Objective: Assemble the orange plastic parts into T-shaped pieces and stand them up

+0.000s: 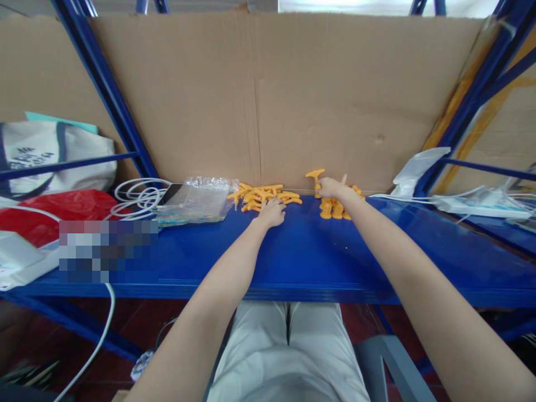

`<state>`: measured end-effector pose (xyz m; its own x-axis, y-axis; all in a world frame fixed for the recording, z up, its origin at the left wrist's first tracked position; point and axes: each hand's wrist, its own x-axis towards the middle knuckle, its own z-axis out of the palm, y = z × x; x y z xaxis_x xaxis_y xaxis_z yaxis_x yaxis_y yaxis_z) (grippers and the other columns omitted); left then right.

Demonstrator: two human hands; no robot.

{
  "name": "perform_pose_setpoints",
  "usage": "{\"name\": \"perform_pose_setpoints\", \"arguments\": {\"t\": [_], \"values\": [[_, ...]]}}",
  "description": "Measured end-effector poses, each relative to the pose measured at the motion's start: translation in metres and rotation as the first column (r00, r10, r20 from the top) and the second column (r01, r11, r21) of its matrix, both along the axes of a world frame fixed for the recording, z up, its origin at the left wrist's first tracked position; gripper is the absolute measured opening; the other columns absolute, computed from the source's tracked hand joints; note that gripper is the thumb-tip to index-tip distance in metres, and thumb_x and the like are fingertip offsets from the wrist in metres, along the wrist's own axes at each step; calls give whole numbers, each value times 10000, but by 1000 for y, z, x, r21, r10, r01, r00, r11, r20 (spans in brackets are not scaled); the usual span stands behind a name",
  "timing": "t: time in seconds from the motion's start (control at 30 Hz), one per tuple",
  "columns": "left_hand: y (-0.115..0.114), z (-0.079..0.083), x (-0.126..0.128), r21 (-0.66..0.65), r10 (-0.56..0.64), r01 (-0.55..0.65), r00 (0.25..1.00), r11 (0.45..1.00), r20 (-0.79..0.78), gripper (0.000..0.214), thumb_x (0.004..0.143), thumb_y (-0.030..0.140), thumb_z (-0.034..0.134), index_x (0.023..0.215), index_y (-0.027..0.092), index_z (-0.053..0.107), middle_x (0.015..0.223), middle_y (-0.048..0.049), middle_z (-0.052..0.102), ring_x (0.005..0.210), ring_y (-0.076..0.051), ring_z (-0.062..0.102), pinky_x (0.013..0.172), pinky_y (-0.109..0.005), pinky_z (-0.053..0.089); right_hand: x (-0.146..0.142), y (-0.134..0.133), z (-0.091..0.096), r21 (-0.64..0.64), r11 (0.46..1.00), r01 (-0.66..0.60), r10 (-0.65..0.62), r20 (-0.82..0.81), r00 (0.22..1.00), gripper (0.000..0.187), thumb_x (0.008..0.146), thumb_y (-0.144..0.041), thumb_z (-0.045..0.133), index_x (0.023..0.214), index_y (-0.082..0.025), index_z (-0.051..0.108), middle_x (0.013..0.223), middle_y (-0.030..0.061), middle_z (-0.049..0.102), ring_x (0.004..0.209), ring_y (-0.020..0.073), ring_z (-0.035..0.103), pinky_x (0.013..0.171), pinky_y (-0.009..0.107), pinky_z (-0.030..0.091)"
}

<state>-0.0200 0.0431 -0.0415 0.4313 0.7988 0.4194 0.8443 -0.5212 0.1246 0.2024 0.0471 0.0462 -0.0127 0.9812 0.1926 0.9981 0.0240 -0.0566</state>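
My left hand [273,213] lies at the front edge of a loose pile of yellow-orange branched plastic pieces [255,193], its fingers apart and touching the nearest ones. To the right, my right hand [331,188] closes its fingers around the stem of a yellow-orange piece with a flat, T-like top [315,174], held upright near the cardboard. Just below that hand stand several rounded yellow-orange pieces [337,210] in a tight group; my wrist partly covers them. What kind of parts these are I cannot make out.
Both piles sit on a blue metal shelf [301,262] backed by a cardboard panel [314,100]. Clear plastic bags [201,204], a coiled white cable [140,198] and a red bag [75,206] lie left. A white power strip [481,206] is at right, beyond a blue post [460,106].
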Motion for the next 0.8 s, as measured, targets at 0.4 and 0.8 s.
{"name": "perform_pose_setpoints", "arguments": {"t": [0.4,0.8], "values": [[-1,3,2,82,18,-22,998,996,56,376,820,104,533,1128,196,728,1187,-113,708,1182,-283,617,1114,-468,439,3,-68,-26,35,998,-47,46,27,999,416,952,-253,510,1354,-258,619,1471,125,560,1448,381,385,1148,771,54],[6,14,-4,158,11,-57,960,986,279,326,842,30,461,943,155,745,996,-104,689,1005,-232,635,993,-385,510,4,-77,-25,10,998,-58,57,93,994,412,941,-245,506,1328,-189,638,1404,174,601,1441,411,381,1165,743,91]]}}
